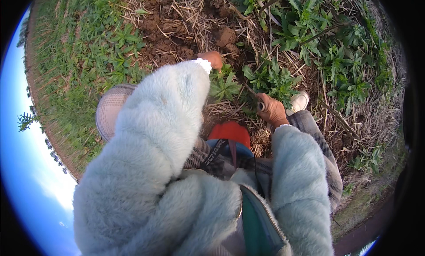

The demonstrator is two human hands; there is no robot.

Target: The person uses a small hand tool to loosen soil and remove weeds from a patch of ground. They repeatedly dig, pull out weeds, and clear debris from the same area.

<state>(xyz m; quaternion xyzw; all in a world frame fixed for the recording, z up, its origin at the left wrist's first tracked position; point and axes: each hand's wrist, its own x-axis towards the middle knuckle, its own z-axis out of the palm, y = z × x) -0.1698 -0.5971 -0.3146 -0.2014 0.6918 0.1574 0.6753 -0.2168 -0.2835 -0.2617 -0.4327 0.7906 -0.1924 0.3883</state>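
Note:
My left hand (pixel 212 60) is low over the soil, fingers curled down beside a leafy green weed (pixel 225 86). Its fingertips are hidden, so whether it grips a stem cannot be told. My right hand (pixel 271 110) is closed around the handle (pixel 261 106) of a hand tool, whose end shows at the thumb side. From that fist a thin shaft (pixel 249 89) runs up and left among the leaves, and its working end is hidden. Another broad clump of weeds (pixel 274 78) grows just above my right hand.
A red rounded object (pixel 230 132) with a blue part sits between my legs, crossed by a dark strap (pixel 215 153) bearing writing. Loose brown clods (pixel 226 36) and dry straw (pixel 194 16) lie ahead. Weeds (pixel 335 60) stand at right; my pale shoe (pixel 298 101) is beside them.

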